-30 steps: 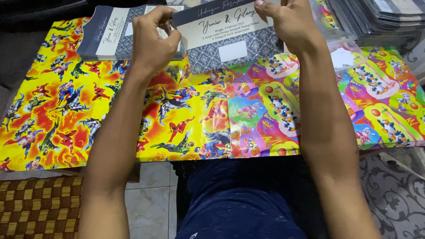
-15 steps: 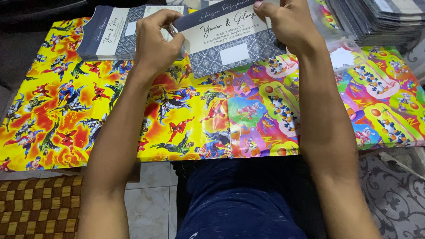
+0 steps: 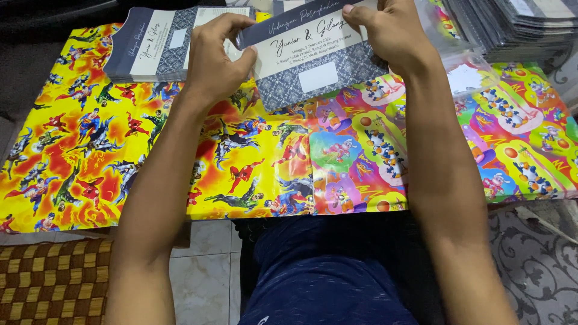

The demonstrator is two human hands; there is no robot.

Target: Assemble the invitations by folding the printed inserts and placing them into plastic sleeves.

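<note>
head view: the left hand (image 3: 214,66) and the right hand (image 3: 391,39) both hold one card (image 3: 313,57), a navy and white printed card with a patterned grey lower half and a small blank white label. the left hand is closed on its left edge, thumb on the front face and fingers curled over the top corner; the right hand pinches its upper right corner, fingers folded over the top edge. the card is lifted a little and tilted, its right end higher, above the far middle of the table cover. to the left of it a stack (image 3: 162,51) of like cards lies flat on the yellow sheet (image 3: 78,156), which is printed with cartoon heroes. beside that sheet, to the right, lies a pink and green sheet (image 3: 518,144) with cartoon animals; the two meet near the middle. clear sleeves (image 3: 463,75) lie just right of the right wrist, and a dark pile (image 3: 518,27) of flat packs sits at the far right corner. near the bottom left is a brown checked mat (image 3: 51,280) on pale floor tiles (image 3: 205,274).
</note>
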